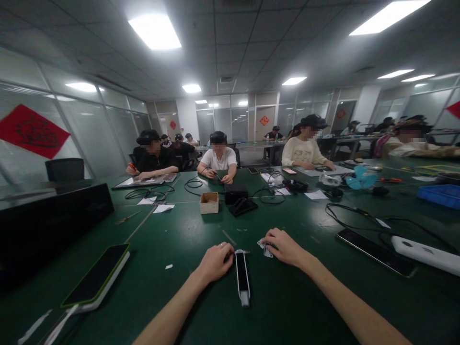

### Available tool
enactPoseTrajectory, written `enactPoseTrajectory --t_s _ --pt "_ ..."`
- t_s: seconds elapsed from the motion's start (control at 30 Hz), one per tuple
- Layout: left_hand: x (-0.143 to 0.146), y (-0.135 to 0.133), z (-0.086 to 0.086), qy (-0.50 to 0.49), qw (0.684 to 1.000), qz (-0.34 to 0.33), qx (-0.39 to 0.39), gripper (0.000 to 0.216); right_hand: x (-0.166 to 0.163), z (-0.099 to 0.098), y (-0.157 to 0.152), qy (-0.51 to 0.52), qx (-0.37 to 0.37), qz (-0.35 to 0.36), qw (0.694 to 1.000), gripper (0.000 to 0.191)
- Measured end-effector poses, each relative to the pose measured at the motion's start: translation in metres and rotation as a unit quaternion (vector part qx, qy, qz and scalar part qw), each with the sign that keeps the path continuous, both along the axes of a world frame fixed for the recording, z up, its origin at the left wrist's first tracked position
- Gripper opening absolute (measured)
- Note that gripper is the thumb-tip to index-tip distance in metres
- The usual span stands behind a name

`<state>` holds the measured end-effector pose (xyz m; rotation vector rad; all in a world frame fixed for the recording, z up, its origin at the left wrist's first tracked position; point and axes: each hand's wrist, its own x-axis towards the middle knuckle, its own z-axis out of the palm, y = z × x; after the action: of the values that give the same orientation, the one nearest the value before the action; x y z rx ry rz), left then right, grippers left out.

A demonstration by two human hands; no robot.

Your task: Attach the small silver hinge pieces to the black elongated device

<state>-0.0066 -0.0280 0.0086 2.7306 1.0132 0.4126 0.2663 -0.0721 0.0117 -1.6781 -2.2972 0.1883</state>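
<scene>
My left hand (pixel 216 262) rests on the green table with its fingers curled. Its fingertips lie beside the top end of a slim device (pixel 243 275) with a white frame and a long dark face; what they hold, if anything, is hidden. A small thin metal-looking piece (pixel 246 252) lies across that end. To the right, my right hand (pixel 283 247) is closed with its fingertips on small pale flat pieces (pixel 268 251), which the fingers partly cover. A tiny white scrap (pixel 168 266) lies left of my left hand.
A phone (pixel 97 275) lies at the left, another dark phone (pixel 375 251) and a white device (pixel 426 254) at the right. Ahead stand a small open box (pixel 209 203) and a black box (pixel 235 193). Cables, a blue fan (pixel 361 178) and seated people are beyond.
</scene>
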Motion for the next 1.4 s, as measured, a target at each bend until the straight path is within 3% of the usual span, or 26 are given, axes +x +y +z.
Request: enactPoseTrajectory --t_s 0.27,0.47,0.7,0.87,1.0,1.17,1.4 --pt "-0.001 0.001 -0.003 -0.007 1.0 -0.001 0.004 0.011 -0.006 0.002 -0.002 0.016 -0.02 -0.009 1.0 0.024" --pt "-0.001 0.006 -0.011 -0.006 1.0 -0.001 0.018 0.012 -0.005 0.001 -0.001 0.009 -0.009 0.048 0.999 0.027" --pt "-0.002 0.004 -0.009 -0.015 1.0 -0.004 0.009 0.011 -0.007 -0.001 -0.002 0.04 -0.038 0.029 0.998 0.024" --pt "-0.002 0.003 -0.005 -0.007 1.0 0.002 0.0 0.012 -0.005 -0.002 -0.001 0.08 -0.013 0.038 0.996 0.024" --pt "-0.002 0.002 -0.004 -0.005 1.0 0.001 0.002 0.012 -0.003 -0.003 0.0 0.133 0.056 0.036 0.989 0.026" --pt "-0.002 0.003 -0.007 -0.004 1.0 0.001 0.004 0.012 0.0 -0.008 0.007 0.291 0.104 -0.049 0.95 0.026" --pt "-0.001 0.004 -0.007 0.002 1.0 -0.003 0.007 0.012 0.001 -0.032 0.028 0.553 0.028 -0.155 0.818 0.036"
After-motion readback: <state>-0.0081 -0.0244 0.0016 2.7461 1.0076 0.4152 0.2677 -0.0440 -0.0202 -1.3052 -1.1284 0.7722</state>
